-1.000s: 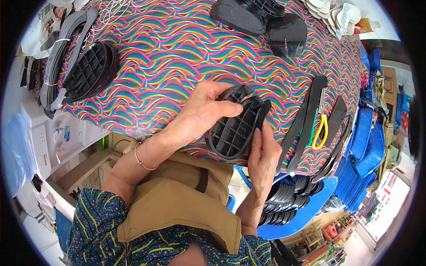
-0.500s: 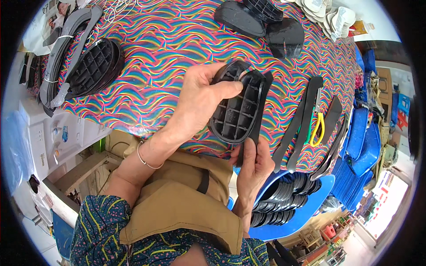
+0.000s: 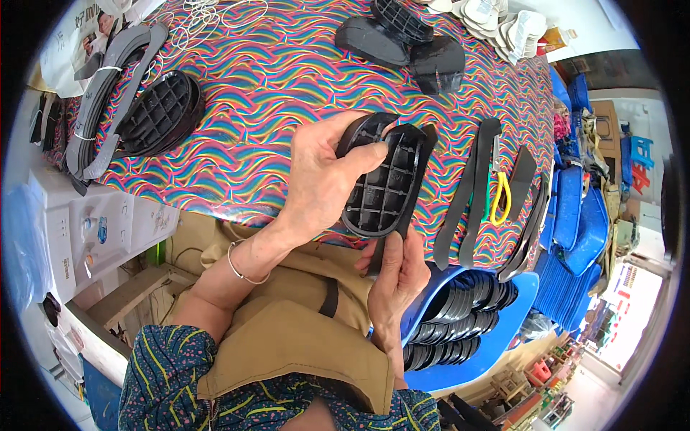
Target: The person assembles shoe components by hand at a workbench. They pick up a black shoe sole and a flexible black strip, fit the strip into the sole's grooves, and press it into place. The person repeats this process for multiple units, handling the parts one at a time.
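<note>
Tbl (image 3: pixel 215 208) w/ multicol. wavy cloth (image 3: pixel 251 93) filled ctr; wooden frame (image 3: pixel 126 296) stood L, nr white box (image 3: pixel 65 244). R side had pale wall (image 3: pixel 640 111), light-col. flr (image 3: pixel 578 391), v. bright opening (image 3: pixel 632 309) lower R.

Brightly and rather evenly lit across the patterned counter (image 3: pixel 259 115), with a pale sheen along its near left edge. Washed out to near white at the opening (image 3: pixel 625 323) on the right. Glossy with small highlights on the black sole (image 3: pixel 381 190) and on the black pieces (image 3: pixel 449 316) in the blue tub (image 3: pixel 496 355). Darker and murkier beneath the counter on the left. Crisp around the hands (image 3: pixel 314 176), softer and smeared toward the rim. Strongly bowed along straight edges, and closed in by a black circular border (image 3: pixel 672 36) with bluish fringing.
</note>
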Tool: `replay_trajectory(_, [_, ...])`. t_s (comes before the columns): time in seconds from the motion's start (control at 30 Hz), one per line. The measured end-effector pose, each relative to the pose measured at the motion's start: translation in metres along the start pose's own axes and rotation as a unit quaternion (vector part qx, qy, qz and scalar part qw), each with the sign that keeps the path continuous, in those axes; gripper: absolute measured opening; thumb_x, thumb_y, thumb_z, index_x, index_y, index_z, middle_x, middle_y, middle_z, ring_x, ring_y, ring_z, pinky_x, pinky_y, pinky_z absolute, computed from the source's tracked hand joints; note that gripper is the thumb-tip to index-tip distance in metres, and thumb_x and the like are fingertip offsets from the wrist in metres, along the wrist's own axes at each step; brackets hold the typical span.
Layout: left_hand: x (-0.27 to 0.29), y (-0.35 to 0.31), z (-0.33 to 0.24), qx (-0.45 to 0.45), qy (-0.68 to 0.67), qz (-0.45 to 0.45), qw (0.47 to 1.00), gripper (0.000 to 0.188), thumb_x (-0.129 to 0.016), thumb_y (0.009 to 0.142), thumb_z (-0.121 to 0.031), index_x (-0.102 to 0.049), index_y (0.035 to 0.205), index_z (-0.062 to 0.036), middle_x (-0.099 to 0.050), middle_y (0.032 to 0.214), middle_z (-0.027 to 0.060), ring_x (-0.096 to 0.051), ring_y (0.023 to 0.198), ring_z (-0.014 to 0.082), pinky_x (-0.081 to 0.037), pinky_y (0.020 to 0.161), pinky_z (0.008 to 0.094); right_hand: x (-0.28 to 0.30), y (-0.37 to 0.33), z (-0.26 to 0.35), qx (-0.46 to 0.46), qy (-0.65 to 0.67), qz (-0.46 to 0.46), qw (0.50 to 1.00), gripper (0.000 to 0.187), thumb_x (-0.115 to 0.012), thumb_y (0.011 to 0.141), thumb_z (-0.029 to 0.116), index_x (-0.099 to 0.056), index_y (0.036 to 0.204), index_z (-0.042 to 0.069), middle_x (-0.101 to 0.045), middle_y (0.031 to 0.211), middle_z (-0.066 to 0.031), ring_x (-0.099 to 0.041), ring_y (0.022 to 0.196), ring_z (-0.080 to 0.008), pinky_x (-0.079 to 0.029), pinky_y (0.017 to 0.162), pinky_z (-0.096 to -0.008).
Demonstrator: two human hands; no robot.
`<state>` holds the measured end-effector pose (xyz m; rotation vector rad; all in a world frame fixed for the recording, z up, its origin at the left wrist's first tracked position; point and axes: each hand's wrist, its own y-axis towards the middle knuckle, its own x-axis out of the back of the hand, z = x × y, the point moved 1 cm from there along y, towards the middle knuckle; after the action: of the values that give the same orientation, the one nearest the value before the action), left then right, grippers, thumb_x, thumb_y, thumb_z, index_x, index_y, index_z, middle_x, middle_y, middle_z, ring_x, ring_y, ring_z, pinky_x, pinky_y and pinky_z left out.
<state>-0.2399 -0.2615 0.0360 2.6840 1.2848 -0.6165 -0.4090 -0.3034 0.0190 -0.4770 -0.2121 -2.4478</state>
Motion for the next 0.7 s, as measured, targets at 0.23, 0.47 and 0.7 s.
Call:
replay_trajectory(0.23, [-0.025, -0.018, -0.008, -0.145, 0.000, -0.098, 0.985, 0.023, -0.065, 0.089, -0.010, -0.062, 0.107, 0.0054, -0.066, 0.087, 0.0035, -0.057, 0.077, 0.0053, -0.048, 0.069, 0.0229, 0.009, 0.019, 0.005, 0.052, 0.066, -0.037, 0.996, 0.027, -0.053, 0.101, 0.021, -0.058, 0.110, -0.004, -0.062, 0.066, -0.0060, -0.057, 0.050, -0.0104, -0.044, 0.046, -0.0224])
replay_trajectory(0.47, [0.012, -0.022, -0.015, -0.189, 0.042, 0.213, 0.958, 0.040, -0.065, 0.094, -0.015, -0.046, 0.127, -0.0008, -0.053, 0.134, 0.0169, -0.055, 0.120, 0.0220, -0.044, 0.100, 0.0367, 0.022, 0.046, 0.007, 0.077, 0.077, -0.059, 0.992, 0.022, -0.058, 0.096, 0.001, -0.060, 0.116, -0.005, -0.069, 0.102, -0.0142, -0.065, 0.089, -0.0159, -0.052, 0.080, -0.0279])
replay_trajectory(0.7, [0.059, -0.002, -0.032, 0.068, 0.144, 0.225, 0.961, 0.070, -0.048, 0.090, -0.070, -0.061, 0.095, -0.0014, -0.064, 0.116, 0.0220, -0.063, 0.108, 0.0282, -0.048, 0.095, 0.0399, 0.019, 0.057, -0.011, 0.388, -0.222, -0.045, 0.893, 0.040, -0.057, 0.080, -0.011, -0.060, 0.119, -0.009, -0.066, 0.080, -0.0152, -0.063, 0.060, -0.0249, -0.050, 0.057, -0.0328])
